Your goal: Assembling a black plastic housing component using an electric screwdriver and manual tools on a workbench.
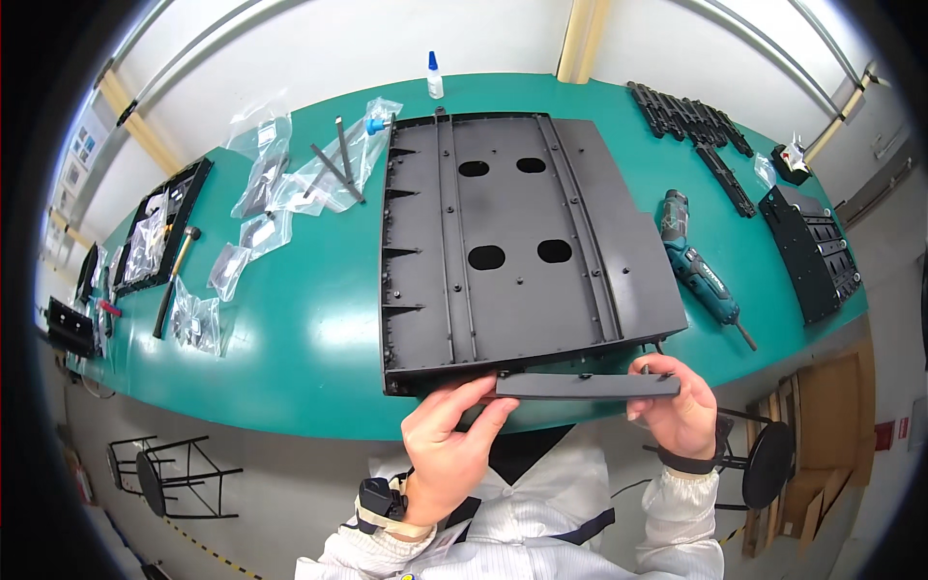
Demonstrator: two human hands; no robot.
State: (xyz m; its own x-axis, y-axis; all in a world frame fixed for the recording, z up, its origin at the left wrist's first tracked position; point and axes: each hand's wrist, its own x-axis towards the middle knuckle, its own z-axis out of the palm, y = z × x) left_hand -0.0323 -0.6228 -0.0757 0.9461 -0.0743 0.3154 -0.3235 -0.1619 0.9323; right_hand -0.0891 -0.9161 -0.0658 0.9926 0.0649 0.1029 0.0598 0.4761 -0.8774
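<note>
A dark gray bar point(588, 387) is held up at the near edge of the big dark metal case point(507, 215), lying roughly level; whether they touch is hard to tell. The left hand point(449, 435) is nearly closed, thumb and fingertips pinching the bar's left end. The right hand point(681, 411) is partly closed, fingers curled around the right end; whether it also holds a small part there cannot be made out.

The bar looks like thin painted metal: probably light and stiff, little inclined to bend, with a matte skin that should grip fairly well though it may scratch. Small dark studs stand along its upper edge, so the 2 ends and the plain front face seem the best places to hold. Its length suggests using 2 hands, as a grip at only 1 end could let it tip.

The case, with 4 oval holes and raised ribs, looks far heavier and rigid, better held by its sides. It sits on the green table point(309, 338). Just right of it lies a power screwdriver point(701, 271); farther left, a hammer point(172, 290) lies beside clear bags point(198, 324).
</note>
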